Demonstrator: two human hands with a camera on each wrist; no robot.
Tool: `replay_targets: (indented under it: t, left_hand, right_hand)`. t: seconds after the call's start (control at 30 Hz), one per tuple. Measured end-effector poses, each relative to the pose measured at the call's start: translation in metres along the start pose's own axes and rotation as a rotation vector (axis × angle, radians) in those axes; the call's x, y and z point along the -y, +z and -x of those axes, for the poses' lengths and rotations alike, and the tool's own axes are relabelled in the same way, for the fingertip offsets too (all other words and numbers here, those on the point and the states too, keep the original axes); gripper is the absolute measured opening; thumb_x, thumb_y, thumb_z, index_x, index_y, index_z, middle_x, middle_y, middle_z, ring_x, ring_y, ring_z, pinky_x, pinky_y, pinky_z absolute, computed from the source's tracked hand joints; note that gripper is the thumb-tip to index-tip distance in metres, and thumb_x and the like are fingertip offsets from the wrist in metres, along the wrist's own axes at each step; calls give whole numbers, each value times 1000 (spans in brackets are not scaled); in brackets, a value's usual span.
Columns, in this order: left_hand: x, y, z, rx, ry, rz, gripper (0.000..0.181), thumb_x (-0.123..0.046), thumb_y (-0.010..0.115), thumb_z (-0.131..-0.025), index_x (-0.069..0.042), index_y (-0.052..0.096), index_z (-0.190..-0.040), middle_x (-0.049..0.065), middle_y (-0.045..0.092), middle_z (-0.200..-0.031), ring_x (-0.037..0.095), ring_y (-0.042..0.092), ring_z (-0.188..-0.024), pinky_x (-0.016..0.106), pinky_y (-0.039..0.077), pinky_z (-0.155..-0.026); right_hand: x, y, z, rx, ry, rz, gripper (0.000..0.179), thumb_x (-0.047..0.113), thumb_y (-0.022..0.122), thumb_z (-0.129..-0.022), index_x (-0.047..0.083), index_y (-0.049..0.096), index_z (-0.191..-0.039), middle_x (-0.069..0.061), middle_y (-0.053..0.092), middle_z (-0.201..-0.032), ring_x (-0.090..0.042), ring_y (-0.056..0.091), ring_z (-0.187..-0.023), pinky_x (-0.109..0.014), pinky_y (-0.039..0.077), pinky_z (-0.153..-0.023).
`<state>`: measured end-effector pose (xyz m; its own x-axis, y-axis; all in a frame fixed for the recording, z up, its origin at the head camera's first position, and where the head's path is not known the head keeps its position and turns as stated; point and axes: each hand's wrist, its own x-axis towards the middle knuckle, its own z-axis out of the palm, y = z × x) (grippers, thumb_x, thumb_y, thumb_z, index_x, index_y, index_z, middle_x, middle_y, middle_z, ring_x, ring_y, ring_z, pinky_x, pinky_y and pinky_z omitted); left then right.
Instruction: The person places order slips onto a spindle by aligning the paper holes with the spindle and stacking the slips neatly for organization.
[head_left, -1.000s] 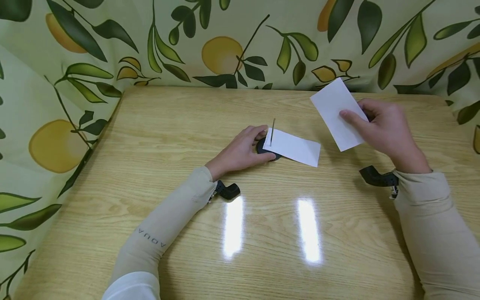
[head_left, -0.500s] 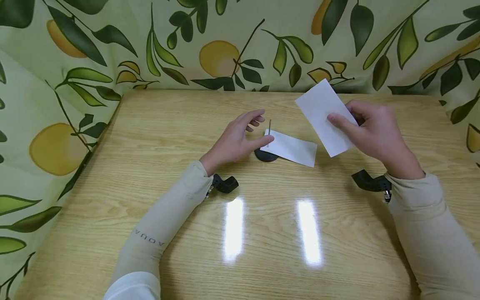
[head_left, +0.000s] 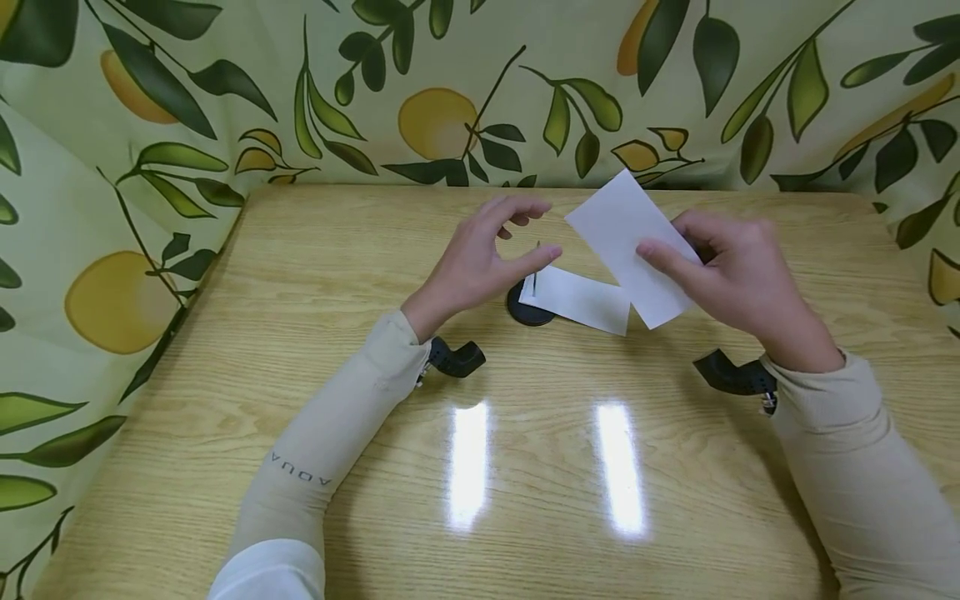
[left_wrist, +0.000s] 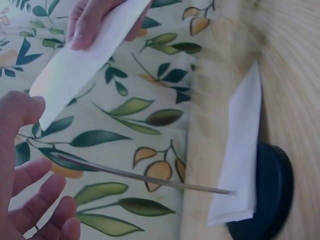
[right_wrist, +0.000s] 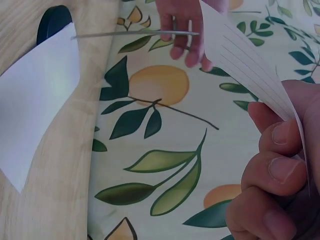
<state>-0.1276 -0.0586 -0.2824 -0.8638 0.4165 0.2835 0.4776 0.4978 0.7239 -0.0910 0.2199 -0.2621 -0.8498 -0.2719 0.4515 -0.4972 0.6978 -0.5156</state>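
Observation:
A bill spike with a round black base (head_left: 529, 313) stands on the table, its thin metal rod (left_wrist: 145, 178) pointing up. One white paper slip (head_left: 588, 302) is pierced by the rod and lies low over the base, reaching out to the right. My right hand (head_left: 731, 271) pinches a second white paper (head_left: 633, 250) between thumb and fingers, above and right of the spike; ruled lines show on its underside in the right wrist view. My left hand (head_left: 480, 258) hovers beside the rod with fingers spread and holds nothing. Its thumb overlaps the rod in the head view.
The wooden table (head_left: 337, 500) runs back to a curtain (head_left: 285, 92) printed with fruit and leaves, which also hangs along the left side. Black camera mounts (head_left: 459, 358) sit at both wrists.
My left hand has let go of the spike's base and risen beside the rod. My right hand has brought its paper leftward and slightly down, closer to the spike.

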Motion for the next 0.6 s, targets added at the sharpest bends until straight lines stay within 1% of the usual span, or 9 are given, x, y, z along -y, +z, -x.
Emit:
replay_targets:
  t: [0.2, 0.3, 0.47, 0.53, 0.6]
  left_hand:
    - [-9, -1, -5, -54, 59, 0, 35, -37, 65, -92, -19, 64, -122, -4, 65, -119, 7, 56, -110, 24, 45, -90]
    - [-13, -1, -7, -66, 87, 3, 27, -36, 65, -92, -20, 68, -114, -6, 68, -113, 5, 57, -107, 23, 45, -88]
    - [-19, -2, -3, -99, 166, 18, 16, -31, 69, -90, -17, 75, -97, -5, 73, -96, 7, 56, -95, 24, 45, -84]
    - [-20, -3, -1, -121, 198, 31, 13, -27, 71, -89, -15, 76, -93, -3, 73, -91, 9, 56, -90, 23, 45, -80]
    - [-21, -4, 1, -137, 211, 54, 12, -25, 71, -89, -13, 76, -91, -2, 74, -88, 9, 56, -86, 23, 45, -77]
  right_hand:
    - [6, 1, 2, 15, -29, -30, 13, 15, 76, -84, 7, 68, -77, -10, 71, -70, 12, 53, -52, -11, 44, -45]
    - [8, 1, 3, 25, -45, -34, 12, 14, 77, -83, 8, 68, -77, -9, 71, -70, 12, 54, -52, -12, 44, -46]
    - [9, 1, 4, 37, -76, -47, 11, 12, 77, -82, 9, 69, -76, -5, 70, -68, 9, 55, -50, -12, 44, -46]
    - [9, 1, 4, 38, -79, -57, 11, 12, 77, -82, 10, 69, -76, -4, 70, -67, 8, 55, -49, -13, 44, -46]
    - [8, 1, 4, 38, -62, -74, 11, 12, 77, -83, 11, 69, -76, 1, 69, -68, 6, 55, -49, -13, 44, -46]
